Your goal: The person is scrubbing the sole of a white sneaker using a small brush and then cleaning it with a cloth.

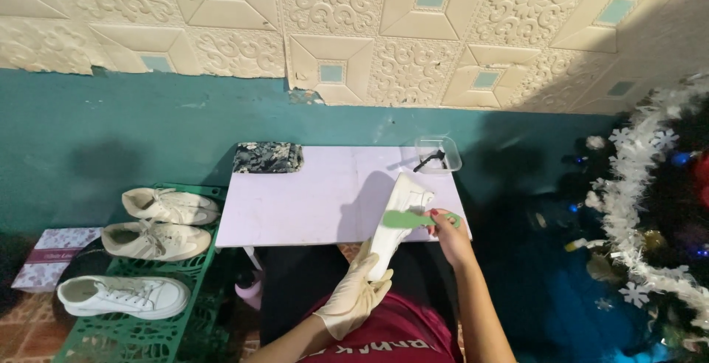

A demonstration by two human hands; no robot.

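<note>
My left hand, in a cream rubber glove, grips the heel end of a white sneaker that tilts up over the front edge of a small pale lilac table. My right hand, bare, holds a green brush by its handle, and the brush head lies against the side of the sneaker.
A clear plastic tub with a dark item inside stands at the table's back right. A folded patterned cloth lies at its back left. Three white sneakers rest on a green crate to the left. A tinsel-covered tree stands at right.
</note>
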